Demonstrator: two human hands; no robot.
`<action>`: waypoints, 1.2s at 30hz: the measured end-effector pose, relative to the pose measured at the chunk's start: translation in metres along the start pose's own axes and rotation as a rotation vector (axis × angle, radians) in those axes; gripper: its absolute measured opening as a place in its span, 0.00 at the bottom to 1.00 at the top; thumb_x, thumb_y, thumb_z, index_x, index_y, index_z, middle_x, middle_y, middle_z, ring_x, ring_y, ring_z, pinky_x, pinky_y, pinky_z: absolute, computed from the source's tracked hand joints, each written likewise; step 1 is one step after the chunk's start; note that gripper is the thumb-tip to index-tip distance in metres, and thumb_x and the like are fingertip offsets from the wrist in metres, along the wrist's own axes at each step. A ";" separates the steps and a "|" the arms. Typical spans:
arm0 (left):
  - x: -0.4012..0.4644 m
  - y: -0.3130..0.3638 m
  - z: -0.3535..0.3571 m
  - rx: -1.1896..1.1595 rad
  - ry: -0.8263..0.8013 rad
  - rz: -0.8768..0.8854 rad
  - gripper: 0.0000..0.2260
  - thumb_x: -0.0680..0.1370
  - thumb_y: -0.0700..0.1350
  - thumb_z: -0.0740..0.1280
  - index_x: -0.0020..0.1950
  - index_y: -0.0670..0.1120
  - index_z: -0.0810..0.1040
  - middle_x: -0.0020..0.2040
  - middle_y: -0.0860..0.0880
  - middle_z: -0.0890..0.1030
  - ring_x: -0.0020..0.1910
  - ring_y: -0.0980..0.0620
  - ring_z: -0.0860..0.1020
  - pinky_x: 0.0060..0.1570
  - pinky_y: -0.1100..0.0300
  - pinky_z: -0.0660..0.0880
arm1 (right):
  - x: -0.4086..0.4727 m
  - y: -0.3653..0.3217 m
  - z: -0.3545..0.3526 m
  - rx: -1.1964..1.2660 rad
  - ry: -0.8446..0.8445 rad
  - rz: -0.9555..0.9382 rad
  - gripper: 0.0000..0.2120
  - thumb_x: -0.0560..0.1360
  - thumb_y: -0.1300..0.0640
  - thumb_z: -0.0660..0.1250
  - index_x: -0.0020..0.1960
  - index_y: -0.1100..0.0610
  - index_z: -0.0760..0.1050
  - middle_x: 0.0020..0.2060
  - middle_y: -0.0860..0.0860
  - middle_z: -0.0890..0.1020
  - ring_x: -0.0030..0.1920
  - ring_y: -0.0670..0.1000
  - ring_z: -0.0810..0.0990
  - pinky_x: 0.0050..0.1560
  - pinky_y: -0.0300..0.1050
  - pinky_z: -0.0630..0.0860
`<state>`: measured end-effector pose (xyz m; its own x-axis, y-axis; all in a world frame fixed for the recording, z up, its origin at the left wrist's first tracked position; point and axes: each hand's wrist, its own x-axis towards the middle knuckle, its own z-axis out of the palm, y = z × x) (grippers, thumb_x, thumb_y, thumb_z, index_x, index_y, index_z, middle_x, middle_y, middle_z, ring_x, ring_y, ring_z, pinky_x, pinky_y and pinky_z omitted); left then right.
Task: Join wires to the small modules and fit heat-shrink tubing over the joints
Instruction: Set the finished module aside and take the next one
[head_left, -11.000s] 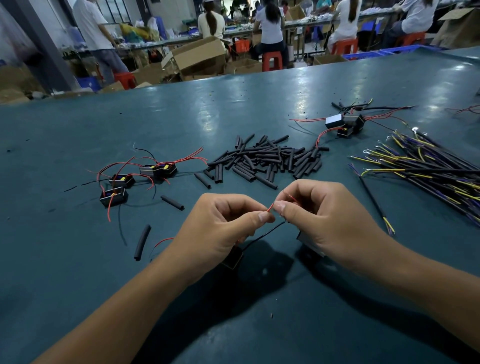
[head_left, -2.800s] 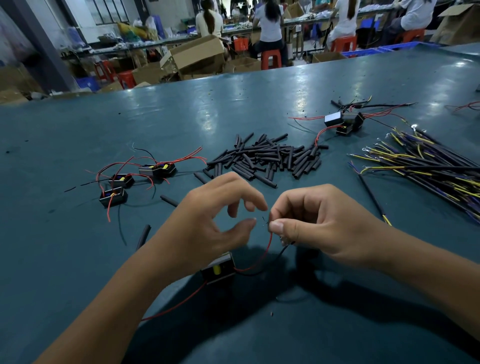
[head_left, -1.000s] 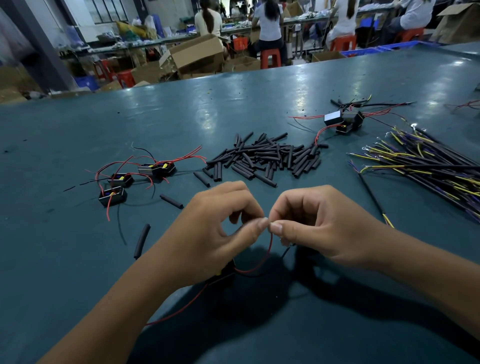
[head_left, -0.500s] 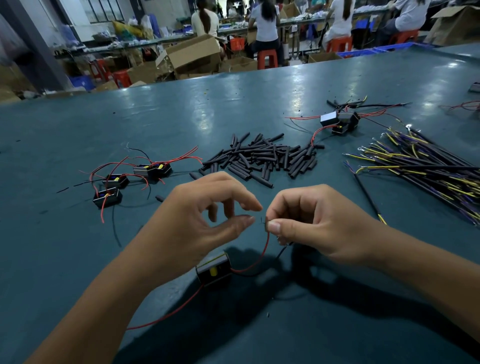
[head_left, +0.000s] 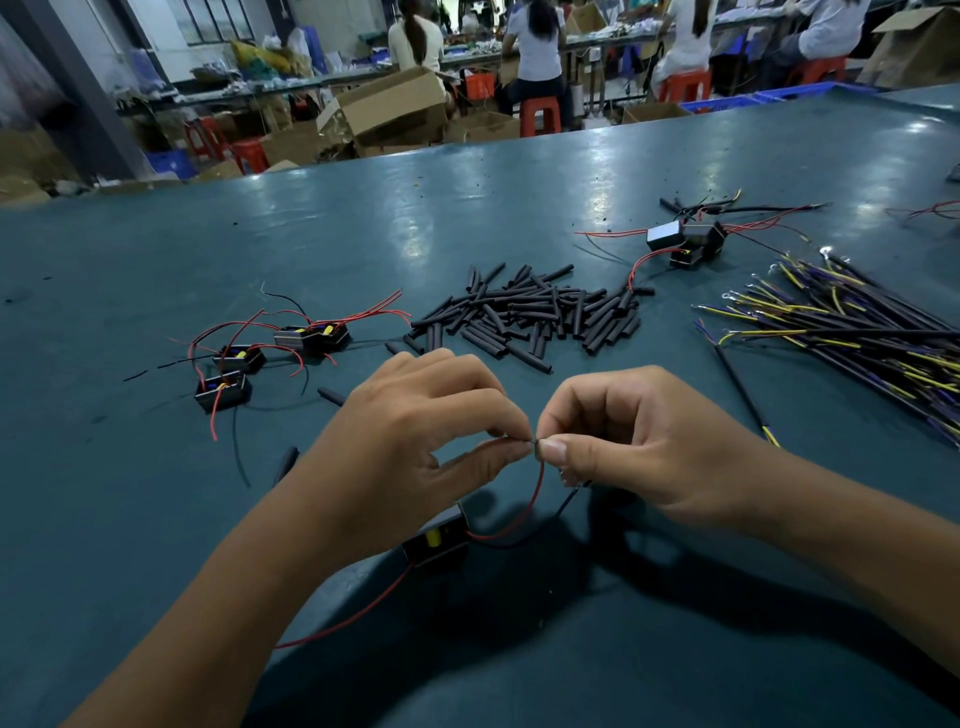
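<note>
So on the desk (head_left: 156, 519): heat-shrink tubing pile (head_left: 530, 314) sits mid-desk, behind both hands. Left of it, a cluster of wired modules (head_left: 270, 353); right of it, a wire bundle (head_left: 852, 332), with more modules (head_left: 685, 241) behind that. Left hand (head_left: 415, 447) and right hand (head_left: 639, 441) meet fingertip to fingertip above one module (head_left: 436, 543) lying nearest.

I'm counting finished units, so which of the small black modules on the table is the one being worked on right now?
The module lying below the left hand; its red wire rises to both hands' pinching fingertips, unlike the untouched clusters farther left and right.

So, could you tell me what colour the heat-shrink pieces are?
Black, clearest in the head view: heat-shrink pile.
</note>
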<state>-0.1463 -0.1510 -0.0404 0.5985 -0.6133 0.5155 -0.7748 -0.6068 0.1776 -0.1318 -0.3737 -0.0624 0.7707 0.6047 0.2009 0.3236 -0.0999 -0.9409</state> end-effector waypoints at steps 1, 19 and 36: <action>0.000 0.001 0.000 0.015 -0.009 -0.001 0.08 0.79 0.49 0.67 0.46 0.48 0.83 0.44 0.54 0.78 0.43 0.52 0.76 0.44 0.48 0.72 | 0.000 0.000 0.000 -0.004 0.001 0.001 0.05 0.76 0.63 0.69 0.43 0.56 0.78 0.32 0.46 0.80 0.34 0.43 0.78 0.39 0.34 0.75; -0.002 -0.002 0.000 -0.149 0.013 -0.097 0.07 0.75 0.47 0.74 0.51 0.48 0.82 0.43 0.55 0.77 0.40 0.55 0.75 0.44 0.68 0.68 | 0.001 -0.007 0.001 0.036 0.045 0.078 0.06 0.76 0.66 0.69 0.42 0.60 0.78 0.29 0.47 0.79 0.32 0.42 0.77 0.36 0.33 0.74; -0.001 0.008 0.009 -0.305 0.048 -0.255 0.04 0.77 0.46 0.70 0.43 0.48 0.82 0.38 0.56 0.78 0.36 0.57 0.74 0.39 0.66 0.69 | 0.001 -0.008 0.002 0.009 0.063 0.067 0.06 0.76 0.65 0.69 0.42 0.58 0.78 0.30 0.46 0.79 0.32 0.43 0.77 0.36 0.33 0.73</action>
<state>-0.1511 -0.1596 -0.0466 0.7750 -0.4336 0.4597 -0.6316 -0.5543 0.5420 -0.1349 -0.3706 -0.0556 0.8238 0.5456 0.1538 0.2655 -0.1317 -0.9551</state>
